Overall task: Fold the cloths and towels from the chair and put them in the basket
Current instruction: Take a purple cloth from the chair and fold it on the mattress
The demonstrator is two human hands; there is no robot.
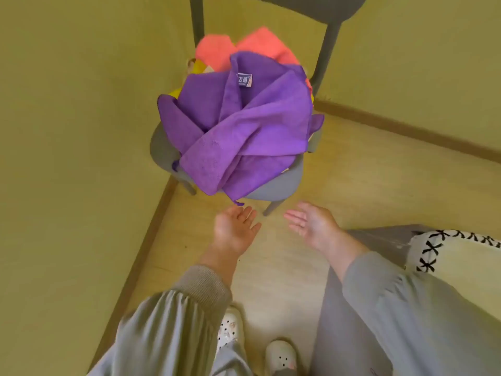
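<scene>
Both hands reach toward the chair (273, 185), empty; left hand (234, 229) and right hand (311, 225) have fingers spread, palms up, just short of the seat's front edge. The cloths lie heaped on the seat: purple towel (238, 126) on top, pink cloth (244, 47) behind, yellow peeking beneath. Best to take the purple by its hanging front corners and lift clear; walls close left and behind, open floor right, toward the basket (433, 240).

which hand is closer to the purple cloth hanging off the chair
Left. The left hand is open, just below the purple cloth where its corner hangs off the seat. The right hand, also open, is farther off to the right, not touching.
</scene>
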